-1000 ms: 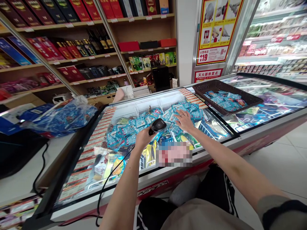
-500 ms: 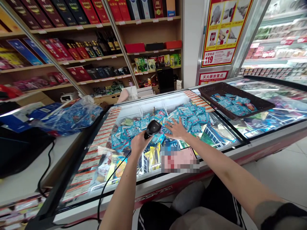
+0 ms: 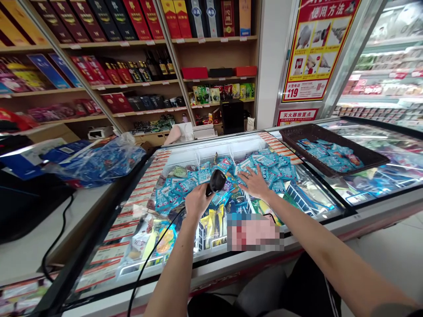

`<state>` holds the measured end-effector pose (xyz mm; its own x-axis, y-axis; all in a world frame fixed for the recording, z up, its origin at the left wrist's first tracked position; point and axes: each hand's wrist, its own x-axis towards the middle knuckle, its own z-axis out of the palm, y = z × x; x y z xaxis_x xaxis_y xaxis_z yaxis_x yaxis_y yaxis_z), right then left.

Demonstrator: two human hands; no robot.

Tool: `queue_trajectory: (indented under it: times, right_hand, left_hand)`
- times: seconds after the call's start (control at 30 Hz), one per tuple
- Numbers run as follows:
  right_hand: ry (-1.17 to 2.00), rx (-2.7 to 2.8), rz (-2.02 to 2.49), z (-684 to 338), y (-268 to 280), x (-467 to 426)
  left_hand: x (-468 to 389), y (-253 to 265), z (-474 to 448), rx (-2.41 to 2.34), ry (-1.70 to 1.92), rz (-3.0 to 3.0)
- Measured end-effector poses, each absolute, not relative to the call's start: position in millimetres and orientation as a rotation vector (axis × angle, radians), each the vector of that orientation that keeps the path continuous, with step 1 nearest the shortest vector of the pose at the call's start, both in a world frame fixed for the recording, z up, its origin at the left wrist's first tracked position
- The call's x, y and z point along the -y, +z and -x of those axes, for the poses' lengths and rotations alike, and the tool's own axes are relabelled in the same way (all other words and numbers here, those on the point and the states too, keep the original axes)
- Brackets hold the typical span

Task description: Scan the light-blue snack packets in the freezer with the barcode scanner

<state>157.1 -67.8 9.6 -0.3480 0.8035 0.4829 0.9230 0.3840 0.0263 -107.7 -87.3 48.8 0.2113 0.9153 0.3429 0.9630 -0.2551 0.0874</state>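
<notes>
My left hand is closed round the handle of a black barcode scanner, its head tipped toward the packets and its cord trailing down along my forearm. Fingers spread, my right hand rests on or just above the blue packets, to the right of the scanner; whether it presses on one I cannot tell. More blue packets lie in a loose heap on the freezer's glass lid. Nearer to me on the glass is a phone, its screen blurred out.
A dark brown tray holding blue packets stands on the glass at the right. At the left, a plastic bag of blue packets sits on a counter. Shelves of boxes and bottles line the back wall.
The view has tilted up a little, so the scene sits lower and slightly to the right. My left hand still holds the scanner, and my right hand stays spread over the packets.
</notes>
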Motion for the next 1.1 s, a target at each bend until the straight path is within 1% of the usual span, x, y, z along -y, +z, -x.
queue_trajectory:
  times: [0.23,0.37,0.63,0.83,0.93,1.1]
  right_hand:
    - [-0.496,2.032,1.657,-154,2,58]
    - [-0.563,2.006,1.679,-152,-2,58]
    - [-0.700,2.137,1.637,-155,1,60]
    - [-0.745,2.251,1.665,-148,3,59]
    - [-0.739,2.279,1.666,-145,6,60]
    - [-0.608,2.315,1.603,-135,15,51]
  left_hand:
    - [73,45,103,1.794,-0.509,2.263]
    - [70,44,111,1.784,-0.476,2.281]
    - [65,47,124,1.845,-0.403,2.240]
    - [68,49,130,1.907,-0.512,2.158]
    - [69,51,130,1.943,-0.569,2.123]
    - [68,52,130,2.007,-0.648,2.083]
